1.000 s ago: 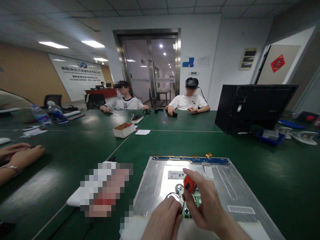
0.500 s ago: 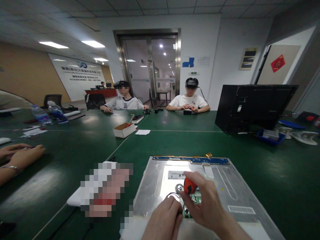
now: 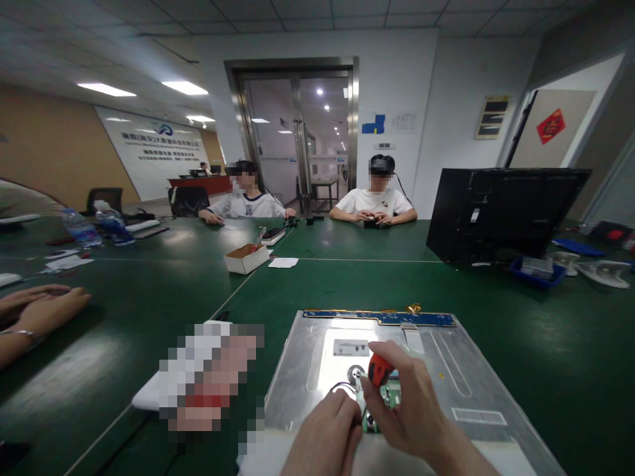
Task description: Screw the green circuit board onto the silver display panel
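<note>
Red-and-black handle shifts slightly right over the green board

The red-and-black handle [image 3: 380, 370] of a small tool is above the green circuit board [image 3: 393, 395], a little farther right than in the earlier frames. The right hand [image 3: 421, 406] pinches it between thumb and index finger, and has moved along with it. The left hand [image 3: 325, 426] stays at the board's left edge, fingers bent together; whether they grip anything, I cannot tell. Black wires [image 3: 342, 384] curve just above its fingertips.

The board lies on the silvery metal panel [image 3: 479, 387], with a blue strip board [image 3: 380, 318] along its far edge. Beneath is the green table [image 3: 347, 284], unchanged, with the open white box [image 3: 245, 261] and the black monitor [image 3: 501, 211] beyond. Across it, the person in white [image 3: 374, 202] now has both hands together at a dark object [image 3: 377, 225]; they were apart a second ago.
</note>
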Demonstrator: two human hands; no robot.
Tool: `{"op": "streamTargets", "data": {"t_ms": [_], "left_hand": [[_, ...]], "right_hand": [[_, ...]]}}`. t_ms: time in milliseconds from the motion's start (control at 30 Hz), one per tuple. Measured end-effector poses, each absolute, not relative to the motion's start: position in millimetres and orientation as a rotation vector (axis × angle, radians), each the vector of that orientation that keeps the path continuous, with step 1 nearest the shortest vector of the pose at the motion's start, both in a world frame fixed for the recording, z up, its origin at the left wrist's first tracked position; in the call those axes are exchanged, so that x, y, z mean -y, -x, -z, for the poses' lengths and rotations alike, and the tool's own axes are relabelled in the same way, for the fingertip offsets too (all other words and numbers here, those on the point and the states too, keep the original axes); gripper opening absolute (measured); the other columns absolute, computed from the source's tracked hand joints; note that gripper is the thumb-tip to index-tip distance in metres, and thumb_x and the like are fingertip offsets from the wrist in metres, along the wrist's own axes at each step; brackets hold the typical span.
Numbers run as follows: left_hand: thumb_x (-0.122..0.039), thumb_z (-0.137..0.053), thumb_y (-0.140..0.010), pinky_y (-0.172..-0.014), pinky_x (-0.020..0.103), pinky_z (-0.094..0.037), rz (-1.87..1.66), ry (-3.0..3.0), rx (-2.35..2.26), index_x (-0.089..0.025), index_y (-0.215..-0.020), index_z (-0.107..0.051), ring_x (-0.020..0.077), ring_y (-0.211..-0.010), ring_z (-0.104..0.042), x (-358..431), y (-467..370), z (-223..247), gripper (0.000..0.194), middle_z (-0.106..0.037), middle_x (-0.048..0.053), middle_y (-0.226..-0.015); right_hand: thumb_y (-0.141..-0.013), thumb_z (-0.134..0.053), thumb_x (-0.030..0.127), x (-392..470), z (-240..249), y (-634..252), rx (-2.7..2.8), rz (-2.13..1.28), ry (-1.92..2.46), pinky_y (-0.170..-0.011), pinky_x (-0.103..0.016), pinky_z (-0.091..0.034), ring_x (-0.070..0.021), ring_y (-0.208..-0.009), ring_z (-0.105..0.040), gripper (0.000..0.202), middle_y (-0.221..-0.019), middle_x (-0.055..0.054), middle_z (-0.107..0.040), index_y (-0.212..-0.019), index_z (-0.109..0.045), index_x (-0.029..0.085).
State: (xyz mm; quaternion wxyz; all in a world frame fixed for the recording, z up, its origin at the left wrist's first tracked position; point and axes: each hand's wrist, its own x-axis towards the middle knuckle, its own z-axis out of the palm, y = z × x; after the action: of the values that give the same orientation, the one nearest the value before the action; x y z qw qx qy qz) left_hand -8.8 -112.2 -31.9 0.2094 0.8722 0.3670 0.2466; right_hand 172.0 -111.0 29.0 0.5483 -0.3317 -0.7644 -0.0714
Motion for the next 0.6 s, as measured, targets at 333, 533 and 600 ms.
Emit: {"op": "streamTargets", "data": {"t_ms": [333,533,600], "left_hand": [[-0.013,-0.049,-0.091,-0.084,0.032,-0.054,-0.699,-2.413,-1.011,-0.022,-0.105,-0.059,0.0247,-0.095,-0.064,112.9,8.3,30.3,0.019,-0.066,0.009,-0.107],[-0.011,-0.046,-0.093,-0.077,0.031,-0.052,-0.651,-2.427,-1.029,-0.021,-0.102,-0.057,0.0238,-0.093,-0.064,114.3,7.5,30.5,0.017,-0.065,0.009,-0.104],[-0.01,-0.046,-0.093,-0.077,0.031,-0.052,-0.655,-2.436,-1.031,-0.022,-0.102,-0.058,0.0237,-0.093,-0.064,113.8,7.6,31.4,0.019,-0.065,0.009,-0.104]], "right_hand": [[-0.099,-0.045,0.024,112.1,-29.4,-174.8,1.841,0.149,0.806,-0.057,-0.031,-0.051,-0.0178,-0.067,-0.065,0.034,-0.087,-0.005,-0.067,-0.132,-0.044,0.018],[-0.093,-0.043,0.015,113.0,-30.5,-177.1,1.871,0.045,0.782,-0.058,-0.031,-0.051,-0.0186,-0.072,-0.067,0.049,-0.094,-0.006,-0.068,-0.141,-0.039,0.018],[-0.093,-0.043,0.015,112.3,-30.2,-176.0,1.855,0.061,0.799,-0.055,-0.03,-0.049,-0.017,-0.065,-0.064,0.046,-0.087,-0.004,-0.066,-0.139,-0.04,0.018]]}}
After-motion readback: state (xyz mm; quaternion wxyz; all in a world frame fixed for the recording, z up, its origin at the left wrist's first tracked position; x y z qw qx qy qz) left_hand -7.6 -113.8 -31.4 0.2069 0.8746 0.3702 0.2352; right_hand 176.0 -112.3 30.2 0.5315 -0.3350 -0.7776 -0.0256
